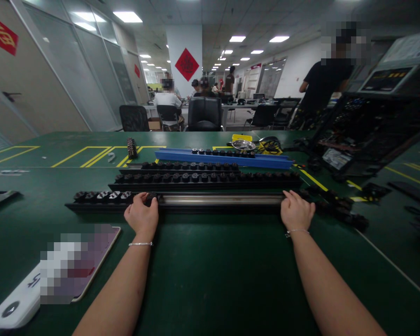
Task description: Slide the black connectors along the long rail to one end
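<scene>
A long black rail [224,208] with a shiny metal channel lies across the green table in front of me. Several small dark knob-like parts [103,196] stand in a row in its left portion. My left hand [142,212] is closed around another small black knob-like part [150,199], seated at the end of that row. Bent over the far edge, the fingers of my right hand [297,210] hold the rail near its right end. The channel between my two hands shows bare metal.
Behind lie two more black rails [203,185] filled with similar parts, then a blue rail [227,159]. A metal bowl [243,145] sits farther back. A phone [100,266] and a white object [17,296] are at left; a black equipment rack [367,130] stands right.
</scene>
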Available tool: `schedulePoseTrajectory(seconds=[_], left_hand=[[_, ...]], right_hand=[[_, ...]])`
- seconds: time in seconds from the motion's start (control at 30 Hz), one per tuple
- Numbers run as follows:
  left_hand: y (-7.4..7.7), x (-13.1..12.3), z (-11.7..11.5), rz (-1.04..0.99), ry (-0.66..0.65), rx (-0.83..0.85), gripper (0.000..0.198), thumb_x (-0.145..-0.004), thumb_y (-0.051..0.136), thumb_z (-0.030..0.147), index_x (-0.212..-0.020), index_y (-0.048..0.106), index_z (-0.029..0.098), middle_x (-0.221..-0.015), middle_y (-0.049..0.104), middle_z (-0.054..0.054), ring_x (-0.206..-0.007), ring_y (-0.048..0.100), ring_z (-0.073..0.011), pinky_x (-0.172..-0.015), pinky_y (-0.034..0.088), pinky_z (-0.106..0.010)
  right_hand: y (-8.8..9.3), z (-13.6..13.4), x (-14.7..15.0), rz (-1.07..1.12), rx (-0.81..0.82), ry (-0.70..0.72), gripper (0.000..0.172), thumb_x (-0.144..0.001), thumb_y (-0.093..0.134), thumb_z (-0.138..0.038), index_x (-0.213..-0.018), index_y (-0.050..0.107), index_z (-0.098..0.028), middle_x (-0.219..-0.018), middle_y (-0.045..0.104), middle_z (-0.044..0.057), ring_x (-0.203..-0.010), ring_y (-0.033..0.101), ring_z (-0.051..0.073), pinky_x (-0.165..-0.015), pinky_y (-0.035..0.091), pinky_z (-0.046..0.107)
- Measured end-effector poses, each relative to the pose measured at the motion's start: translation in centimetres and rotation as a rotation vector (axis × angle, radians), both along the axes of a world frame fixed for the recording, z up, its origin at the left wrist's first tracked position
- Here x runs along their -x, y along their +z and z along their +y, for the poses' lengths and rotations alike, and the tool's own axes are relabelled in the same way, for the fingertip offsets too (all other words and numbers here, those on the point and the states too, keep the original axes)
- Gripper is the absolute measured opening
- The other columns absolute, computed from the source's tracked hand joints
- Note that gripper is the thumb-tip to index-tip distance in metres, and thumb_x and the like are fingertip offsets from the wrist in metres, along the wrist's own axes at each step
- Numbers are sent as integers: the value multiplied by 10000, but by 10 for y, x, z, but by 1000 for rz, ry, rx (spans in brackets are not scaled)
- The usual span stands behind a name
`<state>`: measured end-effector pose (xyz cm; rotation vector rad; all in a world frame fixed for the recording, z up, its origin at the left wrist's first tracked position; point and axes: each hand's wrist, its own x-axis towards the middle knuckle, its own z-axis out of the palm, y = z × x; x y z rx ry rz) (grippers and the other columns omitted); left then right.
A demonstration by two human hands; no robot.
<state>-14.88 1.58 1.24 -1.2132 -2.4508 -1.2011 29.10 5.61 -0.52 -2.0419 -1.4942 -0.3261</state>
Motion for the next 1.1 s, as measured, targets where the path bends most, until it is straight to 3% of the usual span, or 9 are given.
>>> schedulePoseTrajectory(seconds=[0.33, 0.5, 0.87, 1.1], left_hand=[[0, -6, 1, 11, -23, -11, 284, -773, 575, 356, -1028, 538, 237, -994, 708, -36, -991, 616, -206, -1013, 291, -402], [2, -8, 0, 4, -23, 6, 296, -769, 584, 348, -1034, 549, 221, -1006, 708, -51, -993, 620, -218, -990, 329, -401], [5, -12, -1, 16, -87, 31, 301, -760, 593, 352, -1027, 560, 217, -972, 709, -50, -943, 636, -226, -900, 406, -368], [4, -17, -1, 24, -91, 22, 277, -767, 582, 370, -1004, 566, 229, -960, 709, -33, -967, 626, -206, -997, 324, -384]], right_hand=[[-2, 1, 1, -8, -16, -9, 436, -869, 332, -269, -1172, 642, -221, -1253, 584, 67, -1074, 506, 250, -1056, 240, 548], [-3, 0, 2, 4, -73, -17, 421, -854, 352, -261, -1150, 649, -226, -1236, 596, 61, -1034, 517, 234, -1057, 232, 534], [-2, 0, 3, 3, -39, -12, 445, -860, 319, -273, -1159, 643, -214, -1246, 588, 67, -1053, 505, 242, -1056, 221, 529], [-2, 0, 2, 18, -43, -15, 440, -854, 331, -266, -1160, 643, -224, -1250, 583, 65, -1059, 506, 242, -1060, 223, 535]])
